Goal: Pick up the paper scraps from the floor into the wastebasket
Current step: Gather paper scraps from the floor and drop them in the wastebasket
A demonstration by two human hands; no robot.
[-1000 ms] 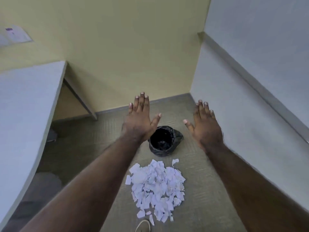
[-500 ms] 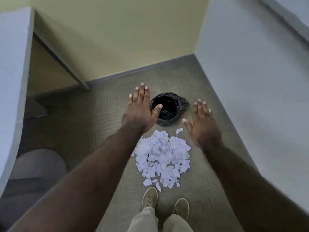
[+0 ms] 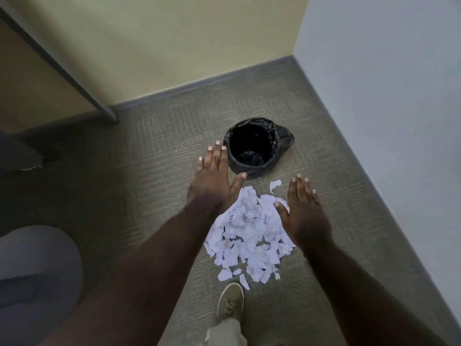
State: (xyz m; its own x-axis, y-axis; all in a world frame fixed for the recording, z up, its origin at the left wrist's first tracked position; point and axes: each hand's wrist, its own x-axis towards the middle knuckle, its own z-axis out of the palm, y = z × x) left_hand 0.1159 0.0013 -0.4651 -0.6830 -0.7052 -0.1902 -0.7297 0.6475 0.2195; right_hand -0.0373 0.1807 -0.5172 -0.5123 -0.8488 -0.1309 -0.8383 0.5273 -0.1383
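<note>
A heap of white paper scraps (image 3: 249,236) lies on the grey-green carpet. Just beyond it stands a small round wastebasket (image 3: 254,146) lined with a black bag; its inside looks dark. My left hand (image 3: 214,181) is stretched out flat, palm down, over the heap's far left edge, fingertips beside the basket's rim. My right hand (image 3: 304,211) is also flat and palm down, over the heap's right side. Both hands hold nothing. One loose scrap (image 3: 275,184) lies between the heap and the basket.
A yellow wall (image 3: 174,46) and a white wall (image 3: 386,96) meet in a corner behind the basket. A desk leg (image 3: 109,116) stands at the left. A grey chair seat (image 3: 37,265) is at lower left. My tan shoe (image 3: 230,302) is just below the heap.
The view has tilted down and come closer to the floor. Both hands have sunk toward the heap, the right one now over its right side. Only one shoe shows now.
</note>
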